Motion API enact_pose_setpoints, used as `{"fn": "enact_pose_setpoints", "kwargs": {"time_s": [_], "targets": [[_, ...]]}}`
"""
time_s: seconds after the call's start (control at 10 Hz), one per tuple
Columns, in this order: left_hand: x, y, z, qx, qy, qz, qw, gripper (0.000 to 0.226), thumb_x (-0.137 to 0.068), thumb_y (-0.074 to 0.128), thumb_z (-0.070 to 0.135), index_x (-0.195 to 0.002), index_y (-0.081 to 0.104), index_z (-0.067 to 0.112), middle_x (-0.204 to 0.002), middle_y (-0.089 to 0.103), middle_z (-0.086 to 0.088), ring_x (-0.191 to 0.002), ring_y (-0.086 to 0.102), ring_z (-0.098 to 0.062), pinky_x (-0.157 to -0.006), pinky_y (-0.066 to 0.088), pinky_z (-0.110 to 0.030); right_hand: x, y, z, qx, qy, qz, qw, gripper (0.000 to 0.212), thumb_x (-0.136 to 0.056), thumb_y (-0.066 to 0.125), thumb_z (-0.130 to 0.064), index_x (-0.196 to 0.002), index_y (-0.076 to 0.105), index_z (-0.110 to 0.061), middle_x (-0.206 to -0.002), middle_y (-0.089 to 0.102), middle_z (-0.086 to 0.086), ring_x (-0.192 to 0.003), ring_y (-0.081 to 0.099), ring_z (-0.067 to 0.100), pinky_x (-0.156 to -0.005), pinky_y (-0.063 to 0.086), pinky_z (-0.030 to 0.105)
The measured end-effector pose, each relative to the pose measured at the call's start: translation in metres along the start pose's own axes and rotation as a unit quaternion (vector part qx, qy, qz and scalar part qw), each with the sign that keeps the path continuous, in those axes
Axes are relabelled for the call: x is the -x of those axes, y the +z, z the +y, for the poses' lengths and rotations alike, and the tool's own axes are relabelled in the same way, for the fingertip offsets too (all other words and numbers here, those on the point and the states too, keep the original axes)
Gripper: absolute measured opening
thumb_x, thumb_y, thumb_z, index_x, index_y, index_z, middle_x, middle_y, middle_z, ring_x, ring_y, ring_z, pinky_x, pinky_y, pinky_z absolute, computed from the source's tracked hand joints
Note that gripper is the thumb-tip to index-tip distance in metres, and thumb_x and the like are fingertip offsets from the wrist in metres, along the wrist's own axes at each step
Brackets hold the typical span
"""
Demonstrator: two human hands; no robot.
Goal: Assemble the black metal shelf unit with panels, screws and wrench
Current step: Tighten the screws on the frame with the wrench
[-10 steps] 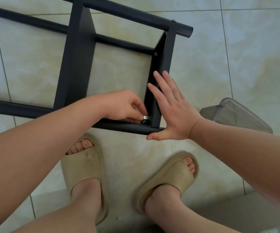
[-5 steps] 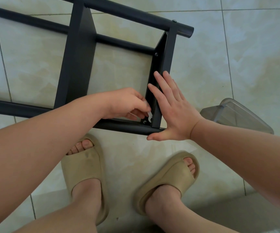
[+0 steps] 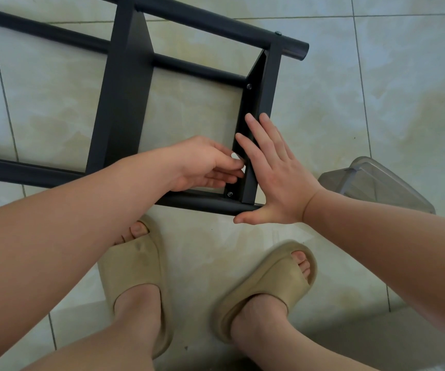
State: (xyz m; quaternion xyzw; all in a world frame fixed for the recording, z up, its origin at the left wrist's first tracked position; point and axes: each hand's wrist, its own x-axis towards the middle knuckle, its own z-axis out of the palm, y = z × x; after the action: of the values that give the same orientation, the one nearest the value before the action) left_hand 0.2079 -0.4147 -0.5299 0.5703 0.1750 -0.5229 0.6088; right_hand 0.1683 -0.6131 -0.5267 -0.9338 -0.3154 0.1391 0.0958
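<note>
The shelf (image 3: pixel 125 103) lies on its side on the floor (image 3: pixel 403 89), which is laid with large, glossy, pale tiles marbled cream and grey. Thin grey grout lines cross it, and soft daylight gleams on the tiles at left. The shelf's black round tubes run across the top of the view and again just above the feet, with flat black panels joined between them.

The end panel (image 3: pixel 253 97) stands on edge near the middle of the view. The right grip (image 3: pixel 275 183) is released. It lies flat against the outer face of the panel with fingers straight and thumb stretched along the lower tube. The left grip (image 3: pixel 205 164) reaches inside the frame with fingers curled. It pinches a small pale piece, seemingly the wrench (image 3: pixel 234 156), against the inner face of the panel. Most of that piece is hidden by the fingers.

A screw (image 3: pixel 229 194) sits in the lower corner of the panel just below this grip, and another screw (image 3: pixel 249 86) sits near the upper tube.

A clear plastic box (image 3: pixel 371 180) rests on the tiles to the right, partly behind the right forearm. Two feet in beige slides (image 3: pixel 135 277) stand on the floor below the frame. A duller grey band crosses the lower right corner.
</note>
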Motion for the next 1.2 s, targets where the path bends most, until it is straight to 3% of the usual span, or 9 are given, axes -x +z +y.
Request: {"fn": "enact_pose_setpoints", "kwargs": {"time_s": [0.3,0.6,0.9,1.1,1.2], "targets": [[0.0013,-0.0009,-0.0007,-0.044,-0.004,-0.009,0.999,0.005,-0.092,0.069,0.015,-0.096,0.065,0.014,-0.085,0.077,-0.002,-0.079,0.072,-0.012,-0.069,0.053,-0.023,-0.0002,-0.0007,-0.0005,-0.003,0.001,0.0,1.0,0.13,-0.072,0.046,-0.093,-0.156,0.022,0.003,-0.166,0.004,0.024,-0.154,-0.004,0.041,-0.123,0.012,0.06],[-0.0003,-0.0009,-0.0013,-0.071,-0.002,-0.036,0.997,0.002,-0.093,0.067,0.013,-0.091,0.067,0.013,-0.089,0.077,-0.006,-0.079,0.072,-0.014,-0.075,0.054,-0.027,-0.0002,-0.0005,-0.0001,-0.001,0.002,0.0,1.0,0.13,-0.072,0.047,-0.093,-0.156,0.022,0.003,-0.166,0.004,0.024,-0.155,-0.005,0.041,-0.124,0.012,0.059],[-0.001,0.0011,-0.0019,0.017,-0.028,-0.029,0.999,0.009,-0.095,0.064,0.013,-0.087,0.06,0.014,-0.083,0.074,-0.007,-0.08,0.07,-0.018,-0.083,0.056,-0.031,0.0003,-0.0001,-0.0003,-0.006,0.005,0.0,1.0,0.13,-0.071,0.048,-0.092,-0.157,0.021,0.002,-0.167,0.003,0.023,-0.155,-0.005,0.04,-0.125,0.011,0.057],[-0.0005,-0.0017,-0.0025,-0.015,-0.042,-0.059,0.997,0.009,-0.098,0.058,0.012,-0.09,0.061,0.011,-0.086,0.074,-0.008,-0.079,0.07,-0.016,-0.075,0.057,-0.026,0.0002,0.0001,-0.0005,-0.008,0.005,0.0,1.0,0.13,-0.071,0.048,-0.092,-0.157,0.021,0.002,-0.167,0.003,0.023,-0.155,-0.005,0.04,-0.125,0.011,0.057],[-0.0013,-0.0033,-0.0027,-0.032,-0.037,-0.069,0.996,0.012,-0.099,0.057,0.011,-0.089,0.063,0.01,-0.086,0.074,-0.007,-0.081,0.069,-0.016,-0.08,0.055,-0.028,0.0003,-0.0003,-0.0005,-0.008,0.006,-0.003,1.0,0.13,-0.071,0.047,-0.092,-0.157,0.021,0.002,-0.167,0.003,0.023,-0.155,-0.006,0.039,-0.124,0.011,0.058]]}}
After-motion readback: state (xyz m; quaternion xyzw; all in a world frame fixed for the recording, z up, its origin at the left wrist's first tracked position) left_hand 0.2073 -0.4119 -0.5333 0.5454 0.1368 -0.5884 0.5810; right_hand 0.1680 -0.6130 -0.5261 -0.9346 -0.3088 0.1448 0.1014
